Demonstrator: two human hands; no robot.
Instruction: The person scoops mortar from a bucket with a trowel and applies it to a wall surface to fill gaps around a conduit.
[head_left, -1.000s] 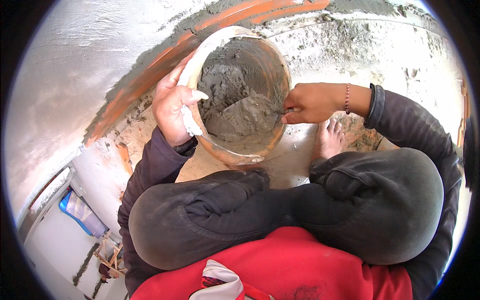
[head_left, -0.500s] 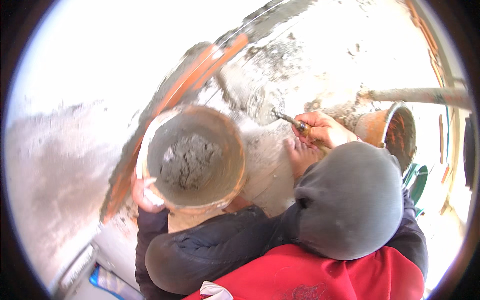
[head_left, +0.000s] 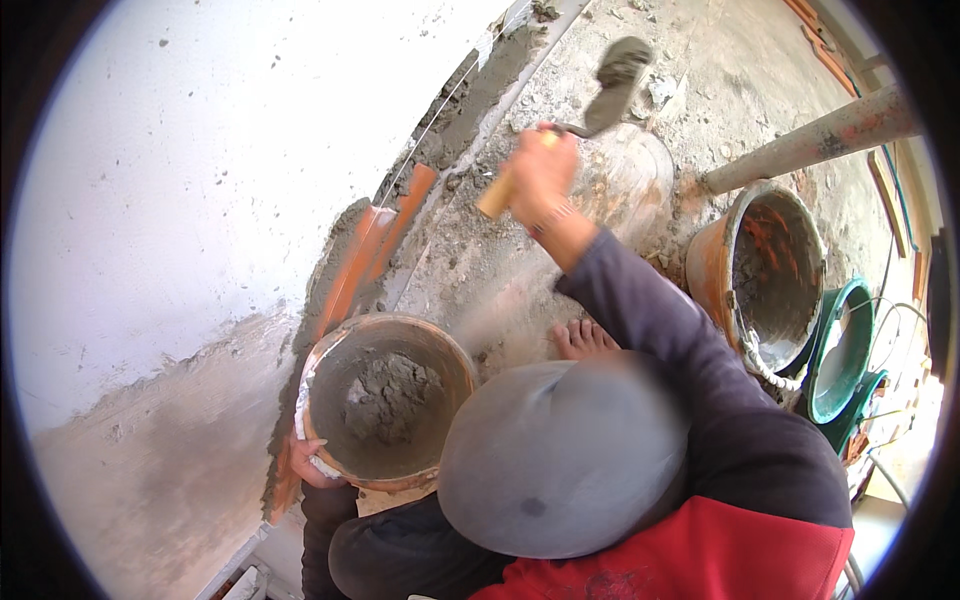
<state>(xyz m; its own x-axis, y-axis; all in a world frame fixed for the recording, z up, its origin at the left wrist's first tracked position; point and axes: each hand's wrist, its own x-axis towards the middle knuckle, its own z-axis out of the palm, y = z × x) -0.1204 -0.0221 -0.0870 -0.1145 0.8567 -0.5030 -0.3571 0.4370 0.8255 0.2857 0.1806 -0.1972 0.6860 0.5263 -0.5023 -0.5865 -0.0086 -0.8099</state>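
1. head view: the largest thing we see is the wall (head_left: 250, 150), which is pale in its upper part and more brown and rough lower down.
2. next comes the floor (head_left: 745, 90), dusty and grey, with small crumbs scattered on it.
3. on the right side we notice a grey pole (head_left: 810, 145), entering slantwise from the edge.
4. near the foot of the wall, on the person's left, we find the mortar bucket (head_left: 440, 430), with its mouth toward us.
5. well apart from it, on the right, is the second bucket (head_left: 708, 260), orange outside and stained inside, with a green tub (head_left: 857, 300) just beside it.
6. along the wall's foot we see orange bricks (head_left: 350, 275), with grey mortar around them.
7. inside the mortar bucket we see a mortar heap (head_left: 390, 395), grey and lumpy.
8. above the floor is the trowel (head_left: 612, 105); its blade is blurred, with a darker grey mass at the far end.
9. the right hand (head_left: 543, 175) is closed firmly around the trowel's wooden handle.
10. the left hand (head_left: 310, 462) is clamped on the mortar bucket's rim, at its lower left.
11. thinnest of all, we see a white string (head_left: 430, 120) stretched along the wall.
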